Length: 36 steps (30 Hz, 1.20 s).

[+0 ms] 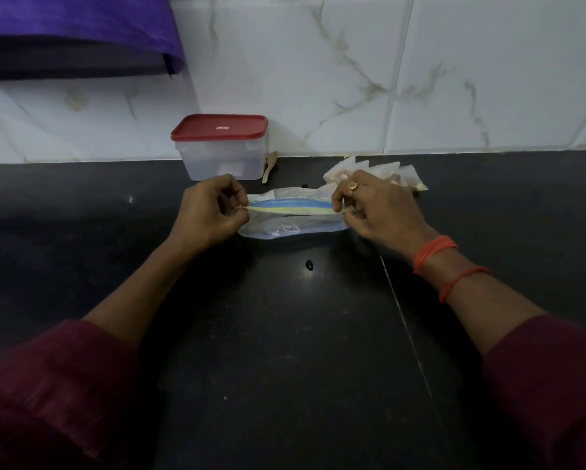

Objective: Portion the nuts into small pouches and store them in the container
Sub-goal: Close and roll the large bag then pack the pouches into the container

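A clear zip-lock bag point(291, 215) with a blue and yellow seal strip lies across the dark counter, a few nuts visible inside it. My left hand point(210, 208) pinches the left end of the strip, and my right hand point(376, 208), wearing a ring, pinches the right end. Several small pouches point(383, 173) filled with nuts lie behind my right hand. A clear plastic container point(222, 154) with a red lid on it stands at the wall behind my left hand.
A small wooden spoon point(270, 167) leans beside the container. One dark nut point(309, 264) lies loose on the black counter point(284, 351) in front of the bag. A purple cloth point(74, 32) hangs at upper left over the marble-tiled wall.
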Tool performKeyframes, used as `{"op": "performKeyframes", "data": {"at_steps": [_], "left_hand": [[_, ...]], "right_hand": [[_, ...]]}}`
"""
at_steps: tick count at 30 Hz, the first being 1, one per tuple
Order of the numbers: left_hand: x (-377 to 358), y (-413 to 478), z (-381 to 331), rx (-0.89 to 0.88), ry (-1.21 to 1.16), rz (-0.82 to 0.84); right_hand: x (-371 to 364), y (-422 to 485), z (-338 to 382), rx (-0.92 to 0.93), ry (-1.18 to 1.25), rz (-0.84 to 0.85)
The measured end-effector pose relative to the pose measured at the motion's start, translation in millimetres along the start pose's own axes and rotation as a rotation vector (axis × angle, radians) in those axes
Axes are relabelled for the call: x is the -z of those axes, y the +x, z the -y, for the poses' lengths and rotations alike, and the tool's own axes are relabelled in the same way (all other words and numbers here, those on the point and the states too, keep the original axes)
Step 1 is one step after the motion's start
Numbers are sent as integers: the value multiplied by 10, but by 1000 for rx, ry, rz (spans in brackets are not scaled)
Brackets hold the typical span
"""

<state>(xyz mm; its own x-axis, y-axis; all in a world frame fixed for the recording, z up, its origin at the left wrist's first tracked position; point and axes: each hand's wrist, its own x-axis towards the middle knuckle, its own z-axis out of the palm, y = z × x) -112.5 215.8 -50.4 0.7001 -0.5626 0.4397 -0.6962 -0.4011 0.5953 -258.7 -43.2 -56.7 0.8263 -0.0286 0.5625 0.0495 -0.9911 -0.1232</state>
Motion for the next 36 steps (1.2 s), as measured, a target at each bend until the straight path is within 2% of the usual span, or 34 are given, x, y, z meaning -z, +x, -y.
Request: {"op": "performKeyframes", "data": {"at_steps": [4, 9, 13, 19, 24, 32, 36], "left_hand": [[14, -28, 10, -57, 27, 91], [58, -16, 23, 15, -24, 183], [120, -16, 34, 112, -217, 251], [119, -12, 39, 49, -197, 351], [74, -20, 40, -26, -212, 336], [48, -24, -26, -87, -98, 308], [18, -48, -85, -176, -31, 215]], "right_hand": [[-9, -28, -59, 5, 132, 98], [-35, 1, -133, -84, 332, 75], [-23, 10, -179, -95, 320, 134], [-4, -3, -88, -16, 354, 157], [-39, 10, 51, 60, 361, 203], [-61, 18, 74, 98, 377, 120], [-54, 29, 109, 132, 340, 122]]}}
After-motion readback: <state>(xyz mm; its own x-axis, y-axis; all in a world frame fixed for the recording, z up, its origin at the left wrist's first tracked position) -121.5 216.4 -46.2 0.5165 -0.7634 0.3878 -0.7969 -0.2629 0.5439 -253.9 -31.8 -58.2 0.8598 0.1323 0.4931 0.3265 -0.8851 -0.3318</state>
